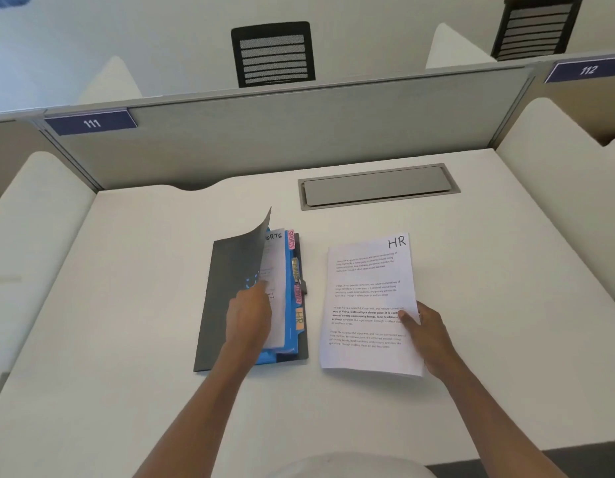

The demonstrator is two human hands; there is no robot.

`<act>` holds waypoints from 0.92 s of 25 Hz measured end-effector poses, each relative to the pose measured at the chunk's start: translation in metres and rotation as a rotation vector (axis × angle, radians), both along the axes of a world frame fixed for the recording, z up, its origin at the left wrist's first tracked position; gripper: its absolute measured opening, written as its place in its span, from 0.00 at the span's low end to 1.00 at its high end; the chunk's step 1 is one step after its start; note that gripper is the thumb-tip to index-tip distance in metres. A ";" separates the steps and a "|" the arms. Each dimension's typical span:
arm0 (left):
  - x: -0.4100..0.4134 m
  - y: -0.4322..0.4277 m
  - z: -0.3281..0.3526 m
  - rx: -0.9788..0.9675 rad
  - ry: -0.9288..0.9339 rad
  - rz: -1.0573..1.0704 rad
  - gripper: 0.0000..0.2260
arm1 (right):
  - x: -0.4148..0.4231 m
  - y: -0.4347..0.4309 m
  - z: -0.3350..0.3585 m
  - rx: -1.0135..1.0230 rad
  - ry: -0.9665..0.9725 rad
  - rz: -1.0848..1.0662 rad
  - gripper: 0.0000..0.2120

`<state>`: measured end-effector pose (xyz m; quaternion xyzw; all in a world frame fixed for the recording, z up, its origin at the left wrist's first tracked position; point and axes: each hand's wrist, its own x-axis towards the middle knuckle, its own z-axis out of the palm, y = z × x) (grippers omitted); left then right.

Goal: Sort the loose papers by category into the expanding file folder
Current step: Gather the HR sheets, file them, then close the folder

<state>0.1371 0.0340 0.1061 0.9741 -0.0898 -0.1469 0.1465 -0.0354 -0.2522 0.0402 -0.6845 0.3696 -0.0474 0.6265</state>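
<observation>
Bright, even, diffuse indoor light, seemingly from overhead; no hard glare anywhere. Only faint, soft-edged shadows on the matte white table (pixel 133 305): a thin one under the near edge of the white printed sheet headed HR (pixel 368 291), a dim one beneath the lifted dark grey folder cover (pixel 230 270). Somewhat washed-out in the pale background beyond the grey fabric partition panel (pixel 299 132). Strong wide-angle distortion: bows the partition's straight top rail and tilts the black mesh chair back (pixel 537 25) at upper right inward. Sharp enough at centre for large handwriting; small print soft, partly illegible. Blurred blue smudge (pixel 6 1) in the top left corner.
</observation>
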 end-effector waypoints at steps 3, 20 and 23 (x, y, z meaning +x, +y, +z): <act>-0.003 -0.007 0.018 -0.068 -0.024 0.009 0.08 | 0.001 -0.005 0.001 -0.037 0.000 0.023 0.10; -0.068 -0.040 0.045 -0.229 -0.038 -0.037 0.50 | 0.045 0.074 0.027 -0.064 -0.125 0.094 0.10; -0.075 -0.045 0.043 -0.237 -0.039 -0.043 0.54 | 0.044 0.083 0.030 -0.032 -0.154 0.091 0.09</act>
